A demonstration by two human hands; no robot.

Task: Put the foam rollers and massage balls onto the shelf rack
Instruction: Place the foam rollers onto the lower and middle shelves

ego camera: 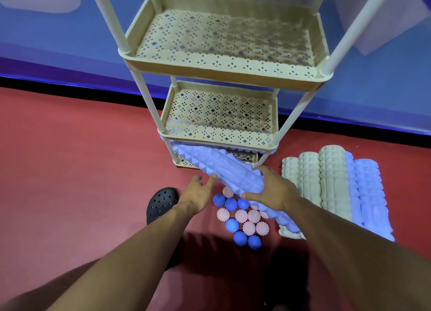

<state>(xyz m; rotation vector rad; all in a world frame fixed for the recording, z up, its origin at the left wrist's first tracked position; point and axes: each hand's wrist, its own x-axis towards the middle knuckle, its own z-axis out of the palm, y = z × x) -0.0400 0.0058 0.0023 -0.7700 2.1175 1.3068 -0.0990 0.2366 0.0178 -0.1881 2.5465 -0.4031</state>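
Observation:
A beige shelf rack (224, 74) with perforated tiers stands ahead. A light blue spiked foam roller (221, 167) slants from the bottom tier out toward me. My right hand (272, 189) grips its near end, thumb below and fingers above. My left hand (198, 194) has straight fingers, its fingertips touching the roller's left side. Several blue and pink massage balls (242, 220) lie clustered on the red floor below my hands. More foam rollers (333, 187), beige and light blue, lie side by side to the right. Another light blue roller (282, 220) lies under my right forearm.
A black perforated clog (161, 203) sits on the red floor left of the balls. A blue wall with a black base strip (70, 87) runs behind the rack. The two upper tiers of the rack hold nothing.

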